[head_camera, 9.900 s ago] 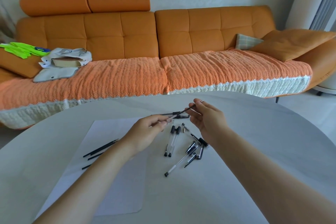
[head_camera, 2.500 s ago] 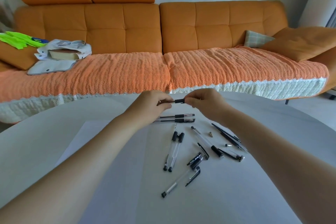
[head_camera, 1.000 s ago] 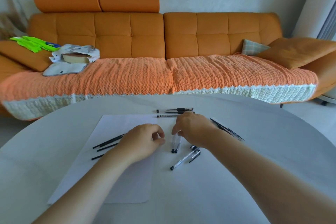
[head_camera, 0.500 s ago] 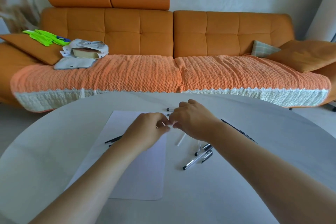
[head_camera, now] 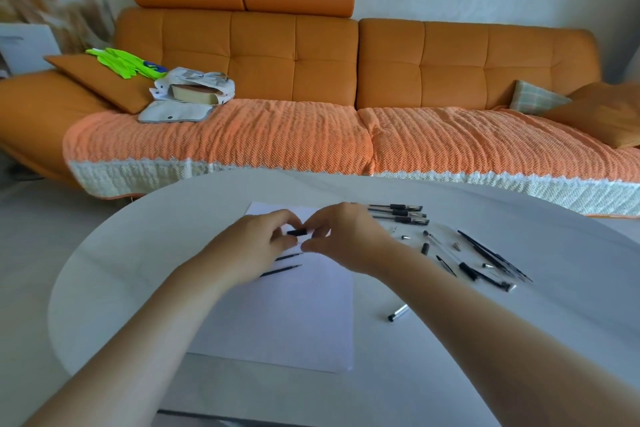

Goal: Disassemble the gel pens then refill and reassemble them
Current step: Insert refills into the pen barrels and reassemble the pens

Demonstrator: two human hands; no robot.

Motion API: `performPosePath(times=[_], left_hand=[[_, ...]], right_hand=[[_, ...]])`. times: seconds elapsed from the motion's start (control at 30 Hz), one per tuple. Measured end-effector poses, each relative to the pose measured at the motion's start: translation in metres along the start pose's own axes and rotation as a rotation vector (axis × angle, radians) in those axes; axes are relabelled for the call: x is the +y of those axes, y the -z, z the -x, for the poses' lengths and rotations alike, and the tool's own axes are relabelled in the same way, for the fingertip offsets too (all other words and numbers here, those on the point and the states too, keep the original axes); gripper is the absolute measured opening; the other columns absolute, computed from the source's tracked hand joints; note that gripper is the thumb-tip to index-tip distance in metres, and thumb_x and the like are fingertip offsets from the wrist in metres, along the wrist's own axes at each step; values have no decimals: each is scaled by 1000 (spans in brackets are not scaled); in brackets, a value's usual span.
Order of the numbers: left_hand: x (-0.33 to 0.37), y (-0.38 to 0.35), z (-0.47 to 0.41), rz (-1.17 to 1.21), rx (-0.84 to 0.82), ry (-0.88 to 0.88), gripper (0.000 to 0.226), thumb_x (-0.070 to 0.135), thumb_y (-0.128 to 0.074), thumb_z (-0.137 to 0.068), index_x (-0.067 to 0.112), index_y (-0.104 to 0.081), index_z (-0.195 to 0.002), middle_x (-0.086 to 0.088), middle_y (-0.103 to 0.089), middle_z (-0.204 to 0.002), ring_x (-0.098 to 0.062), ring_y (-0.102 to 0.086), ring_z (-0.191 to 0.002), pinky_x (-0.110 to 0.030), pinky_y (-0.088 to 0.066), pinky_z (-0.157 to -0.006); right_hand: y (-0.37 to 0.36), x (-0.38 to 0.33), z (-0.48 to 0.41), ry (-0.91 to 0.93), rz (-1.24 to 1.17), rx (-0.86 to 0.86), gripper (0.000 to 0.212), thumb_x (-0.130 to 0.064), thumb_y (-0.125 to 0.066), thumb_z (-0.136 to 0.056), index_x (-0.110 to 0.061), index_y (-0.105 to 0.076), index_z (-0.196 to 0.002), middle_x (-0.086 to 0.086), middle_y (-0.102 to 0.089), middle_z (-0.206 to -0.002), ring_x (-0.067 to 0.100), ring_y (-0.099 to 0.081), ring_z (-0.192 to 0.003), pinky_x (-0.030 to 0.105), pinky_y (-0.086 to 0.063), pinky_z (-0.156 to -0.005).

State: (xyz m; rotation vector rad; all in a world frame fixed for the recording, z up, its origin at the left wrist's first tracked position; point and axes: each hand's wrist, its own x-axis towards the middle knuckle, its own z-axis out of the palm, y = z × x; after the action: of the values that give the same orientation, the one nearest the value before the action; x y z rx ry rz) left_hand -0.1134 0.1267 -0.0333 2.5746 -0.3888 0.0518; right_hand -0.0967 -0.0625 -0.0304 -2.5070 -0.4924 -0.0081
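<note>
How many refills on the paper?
2 refills: one pokes out beside the left hand, the other just nearer the camera. It and the right hand hold a pen part above the paper and may hide more.

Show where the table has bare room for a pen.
Free: near half of the paper sheet, between the forearms, and the table left of it. Crowded: right of the right hand, among loose pen parts and three pens. It and the left hand pinch a black pen piece.
</note>
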Motion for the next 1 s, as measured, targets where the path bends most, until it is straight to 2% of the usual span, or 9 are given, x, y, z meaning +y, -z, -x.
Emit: performPosePath(times=[0.1,0.2,0.27,0.37,0.47,0.6,0.77,0.87,1.0], left_hand=[[-16,21,5,-55,150,60,15,44,-49,-97,42,-63,-100,12,-63,-86,-3,-55,-71,-25,-40,-59],[-25,30,9,-69,213,100,26,54,-52,-92,32,-64,-81,7,-59,-68,-7,-54,-62,-25,-34,-53],[-24,25,8,-15,187,95,29,50,-54,-93,27,-64,-78,3,-62,-71,-15,-58,-66,-28,-38,-57],[-20,14,5,51,119,101,28,39,-57,-95,18,-64,-78,3,-60,-70,-9,-58,-68,-29,-37,-59],[-17,6,1,68,63,110,26,45,-63,-89,23,-64,-76,2,-61,-74,-20,-60,-74,-31,-42,-62],[-7,0,-1,-21,27,75,23,57,-67,-79,35,-68,-86,16,-65,-90,-5,-60,-85,-30,-50,-75],[10,-2,-5,-117,39,60,17,52,-62,-86,37,-69,-82,21,-68,-84,-1,-60,-80,-25,-48,-68],[25,-11,-12,62,22,45,22,47,-62,-88,32,-69,-73,23,-69,-77,1,-61,-71,-29,-47,-66],[53,-29,-21,387,96,-3,27,37,-66,-90,22,-71,-68,26,-67,-70,13,-55,-65,-25,-40,-64]], right_hand=[[-17,-2,-2,-66,43,-18,23,-34,-72,-87,-28,-69,-109,-14,-63,-91,11,-61,-86,29,-54,-78],[-28,-7,-1,-22,91,-65,15,-37,-67,-89,-33,-71,-103,-14,-63,-94,8,-57,-81,23,-46,-66],[-33,-12,0,22,156,-102,15,-39,-64,-90,-34,-73,-101,-14,-63,-98,9,-56,-88,24,-43,-67],[-38,-13,0,84,264,-97,17,-36,-60,-93,-33,-73,-103,-11,-60,-100,14,-57,-95,28,-46,-74],[-37,-11,2,164,385,-101,21,-31,-52,-98,-27,-70,-109,-4,-57,-105,21,-59,-92,34,-48,-76],[-22,-2,7,161,418,-14,20,-30,-49,-99,-26,-66,-109,-3,-57,-108,25,-61,-91,37,-50,-76],[23,20,18,-31,193,-3,13,-33,-55,-96,-30,-68,-98,-12,-69,-97,13,-62,-84,32,-53,-74],[44,35,26,-141,-197,89,8,-23,-67,-89,-26,-73,-85,-9,-71,-78,12,-55,-58,27,-48,-56],[58,55,44,-314,-879,127,17,-9,-75,-84,-12,-75,-100,7,-67,-80,16,-50,-53,28,-39,-50]])
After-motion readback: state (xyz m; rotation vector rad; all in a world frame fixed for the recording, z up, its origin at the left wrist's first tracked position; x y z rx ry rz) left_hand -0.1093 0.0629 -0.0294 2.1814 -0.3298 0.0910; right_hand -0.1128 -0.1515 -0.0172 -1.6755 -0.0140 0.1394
